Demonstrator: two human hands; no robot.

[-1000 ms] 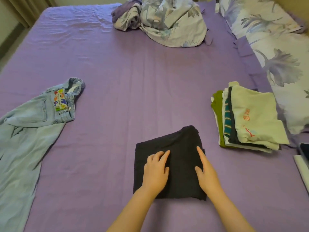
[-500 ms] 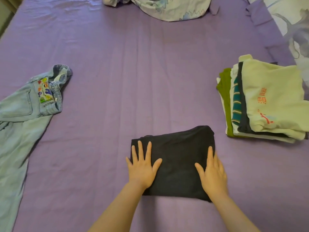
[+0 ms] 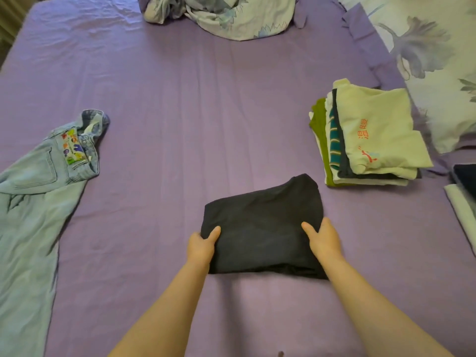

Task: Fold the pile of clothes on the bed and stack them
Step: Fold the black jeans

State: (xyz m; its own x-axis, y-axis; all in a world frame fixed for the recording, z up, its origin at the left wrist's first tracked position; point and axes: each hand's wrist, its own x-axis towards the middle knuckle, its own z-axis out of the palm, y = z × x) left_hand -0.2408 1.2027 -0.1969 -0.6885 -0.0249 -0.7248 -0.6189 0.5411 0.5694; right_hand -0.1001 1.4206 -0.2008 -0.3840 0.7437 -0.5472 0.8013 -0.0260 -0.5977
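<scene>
A folded black garment [image 3: 262, 222] lies on the purple bed sheet [image 3: 180, 124] in front of me. My left hand [image 3: 202, 246] grips its left edge, thumb on top and fingers hidden under the cloth. My right hand [image 3: 323, 239] grips its right edge the same way. To the right stands a stack of folded clothes [image 3: 365, 140] with a pale yellow top uppermost. Light blue jeans [image 3: 38, 191] lie unfolded at the left.
A crumpled floral duvet [image 3: 231, 14] sits at the far end of the bed. Floral pillows [image 3: 432, 60] line the right side. A dark and a white folded item [image 3: 463, 199] lie at the right edge.
Both hands have slid from lying flat on top of the black garment to its left and right edges, and the fingers have gone under it.
</scene>
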